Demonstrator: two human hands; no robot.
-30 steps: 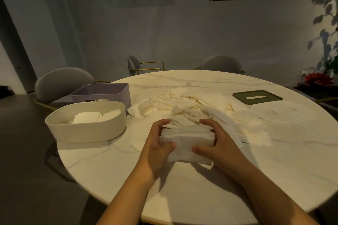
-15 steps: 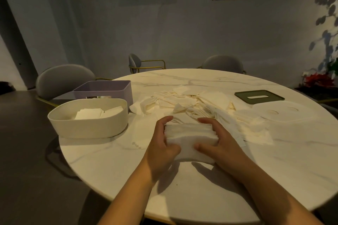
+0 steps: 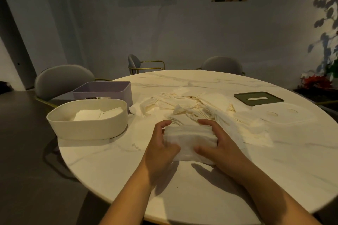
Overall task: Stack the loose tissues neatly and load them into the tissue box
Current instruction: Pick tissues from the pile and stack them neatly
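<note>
my left hand (image 3: 161,150) and right hand (image 3: 218,147) grip the tissue stack (image 3: 190,142) by its ends, near table (image 3: 201,188) edge, cream box (image 3: 87,126) left.

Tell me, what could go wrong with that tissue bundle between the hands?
The left hand and right hand grip the tissue stack only by its ends, so middle sheets may sag or slip out when lifted. The cream box already holds tissues, so the stack may not sit flat. The loose pile lies just behind; lifting could drag sheets along.
</note>
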